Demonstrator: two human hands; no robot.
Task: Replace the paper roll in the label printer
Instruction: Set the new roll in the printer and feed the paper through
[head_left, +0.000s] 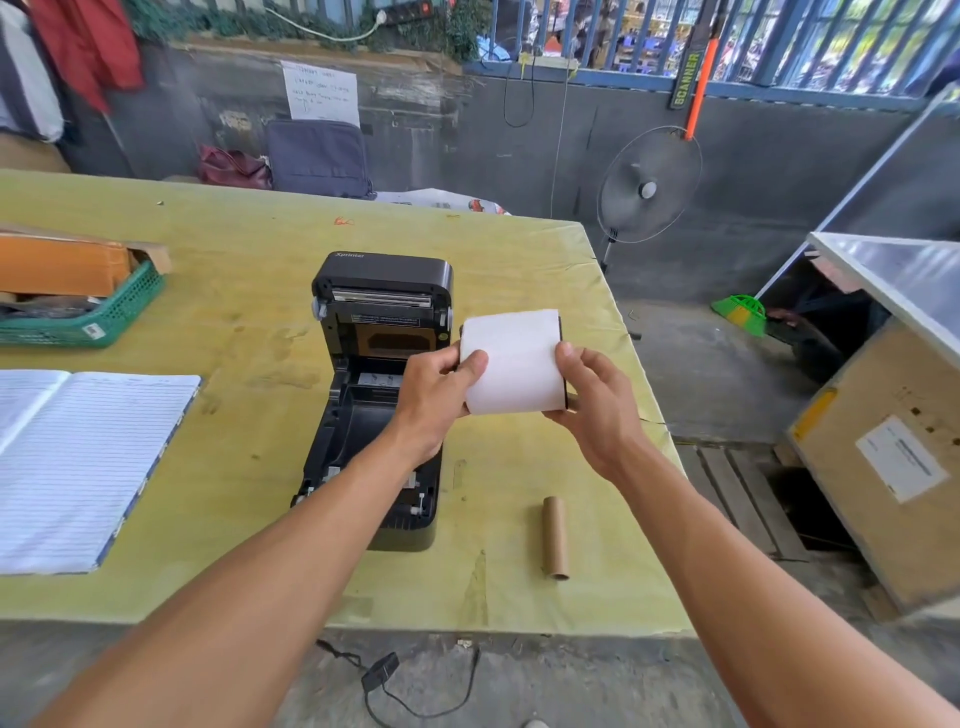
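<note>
Both forearms reach in from the near edge of the tabletop; left hand and right hand together hold the fresh paper roll, one hand closed on each end, thumbs on the white face. Roll is in the air, just right of the label printer and level with its raised lid, not yet in the bay. Printer stands open near the middle of the tabletop; what shows of the paper bay looks empty, though the left hand and forearm hide part of it. Empty cardboard core lies towards the near right corner, apart from the printer. Judgement: old roll out, new roll in hand; seating it, feeding the leading edge and closing the lid remain. Open notebook lies at the left edge, green basket beyond it.
</note>
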